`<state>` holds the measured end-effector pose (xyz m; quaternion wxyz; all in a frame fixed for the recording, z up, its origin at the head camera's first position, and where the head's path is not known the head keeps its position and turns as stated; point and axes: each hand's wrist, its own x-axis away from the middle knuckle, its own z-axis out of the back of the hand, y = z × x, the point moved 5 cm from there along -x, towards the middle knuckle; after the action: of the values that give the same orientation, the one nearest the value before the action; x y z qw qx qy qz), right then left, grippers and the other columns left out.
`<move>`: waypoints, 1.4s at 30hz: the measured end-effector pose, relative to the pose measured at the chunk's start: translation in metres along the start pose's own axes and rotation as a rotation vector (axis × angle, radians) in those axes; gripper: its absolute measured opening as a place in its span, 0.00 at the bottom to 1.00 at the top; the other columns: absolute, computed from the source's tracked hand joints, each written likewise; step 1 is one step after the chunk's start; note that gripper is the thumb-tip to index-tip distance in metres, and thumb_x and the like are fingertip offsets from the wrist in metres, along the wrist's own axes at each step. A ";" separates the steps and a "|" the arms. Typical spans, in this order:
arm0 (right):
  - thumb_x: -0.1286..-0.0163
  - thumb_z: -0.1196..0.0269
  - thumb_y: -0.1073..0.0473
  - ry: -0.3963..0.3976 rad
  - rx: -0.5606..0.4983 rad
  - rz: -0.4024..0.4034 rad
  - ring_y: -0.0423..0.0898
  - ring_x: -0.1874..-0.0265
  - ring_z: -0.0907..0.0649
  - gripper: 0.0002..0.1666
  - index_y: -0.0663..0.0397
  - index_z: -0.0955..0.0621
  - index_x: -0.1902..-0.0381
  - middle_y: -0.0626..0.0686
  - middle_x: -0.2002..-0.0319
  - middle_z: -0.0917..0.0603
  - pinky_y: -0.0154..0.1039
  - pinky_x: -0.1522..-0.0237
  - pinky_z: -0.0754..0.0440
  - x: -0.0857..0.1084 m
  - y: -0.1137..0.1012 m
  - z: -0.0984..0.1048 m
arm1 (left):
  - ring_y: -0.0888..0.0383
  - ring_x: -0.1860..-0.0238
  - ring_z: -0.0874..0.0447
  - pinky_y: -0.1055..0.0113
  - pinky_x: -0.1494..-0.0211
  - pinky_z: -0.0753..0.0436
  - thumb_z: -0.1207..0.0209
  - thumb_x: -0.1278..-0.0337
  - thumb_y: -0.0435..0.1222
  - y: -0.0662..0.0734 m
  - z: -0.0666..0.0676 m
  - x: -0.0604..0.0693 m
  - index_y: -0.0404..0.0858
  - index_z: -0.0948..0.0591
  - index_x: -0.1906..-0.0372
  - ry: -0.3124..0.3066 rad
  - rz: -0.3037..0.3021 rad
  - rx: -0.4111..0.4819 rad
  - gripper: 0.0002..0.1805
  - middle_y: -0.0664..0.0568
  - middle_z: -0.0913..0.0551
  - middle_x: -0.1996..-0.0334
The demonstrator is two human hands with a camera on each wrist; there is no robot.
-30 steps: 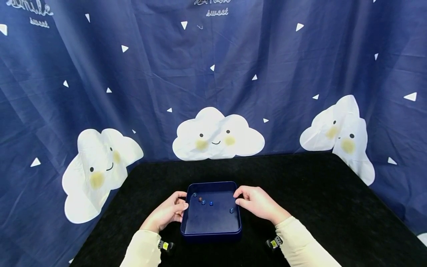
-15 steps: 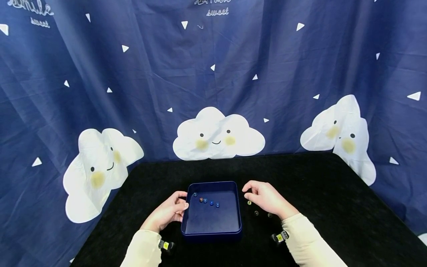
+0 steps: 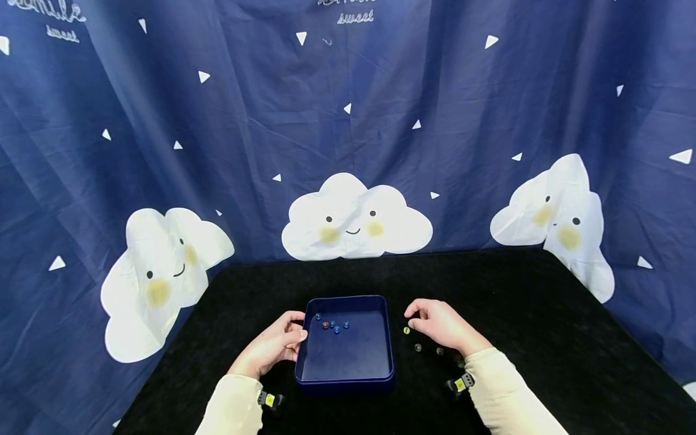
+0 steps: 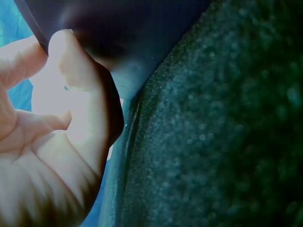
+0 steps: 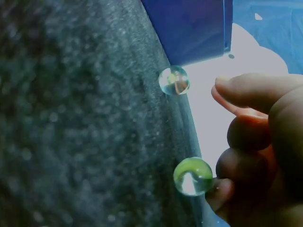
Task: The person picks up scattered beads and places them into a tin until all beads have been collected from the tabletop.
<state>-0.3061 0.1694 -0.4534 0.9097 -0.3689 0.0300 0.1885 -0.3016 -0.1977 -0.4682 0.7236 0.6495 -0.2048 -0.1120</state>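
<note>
1. Left hand [image 3: 276, 344] at the left wall of a dark blue box [image 3: 348, 359]; thumb near the rim, other fingers bent round the outside. Wall pinched between them.
2. Box sits on a black-covered counter [image 3: 516, 320], between the two hands.
3. Inside, toward the far left: a brownish-orange marble [image 3: 325, 325] among four blue marbles [image 3: 346, 325]. One blue lies nearest the far left corner; the others are grouped close to the brownish one.
4. Right hand [image 3: 443, 324] over the counter, just right of the box and apart from it. Thumb and forefinger loosely bent, gap between the tips; remaining fingers curled in. Nothing seen in their hold.
5. Beneath and near that hand, a yellow-green marble [image 3: 406, 330] and clear, darker-looking marbles [image 3: 418, 347] on the counter. Right wrist view: contact with fingertips can't be told.
6. Backdrop: blue curtain [image 3: 250, 145], smiling white clouds [image 3: 356, 220].
</note>
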 end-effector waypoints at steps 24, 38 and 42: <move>0.39 0.33 0.62 -0.143 0.018 -0.004 0.40 0.83 0.27 0.15 0.41 0.15 0.54 0.42 0.79 0.27 0.39 0.75 0.27 0.002 0.004 -0.009 | 0.57 0.71 0.22 0.65 0.68 0.17 0.44 0.32 0.29 0.000 0.000 -0.001 0.28 0.43 0.31 0.006 -0.021 0.016 0.30 0.41 0.25 0.59; 0.40 0.31 0.61 -0.168 0.040 0.007 0.40 0.84 0.25 0.10 0.38 0.16 0.63 0.41 0.80 0.26 0.39 0.77 0.26 0.005 0.002 -0.013 | 0.58 0.72 0.21 0.64 0.68 0.18 0.46 0.31 0.28 -0.001 -0.002 0.000 0.28 0.43 0.32 0.005 0.000 0.014 0.29 0.42 0.25 0.60; 0.39 0.31 0.62 -0.156 0.019 0.002 0.40 0.85 0.25 0.09 0.40 0.16 0.63 0.42 0.80 0.26 0.39 0.77 0.25 0.003 0.002 -0.011 | 0.58 0.72 0.22 0.65 0.68 0.18 0.45 0.31 0.28 0.000 -0.001 0.000 0.28 0.44 0.31 0.005 0.004 0.015 0.30 0.42 0.25 0.60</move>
<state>-0.3029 0.1643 -0.4636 0.9124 -0.3446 -0.0386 0.2172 -0.3008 -0.1971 -0.4683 0.7195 0.6547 -0.2053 -0.1074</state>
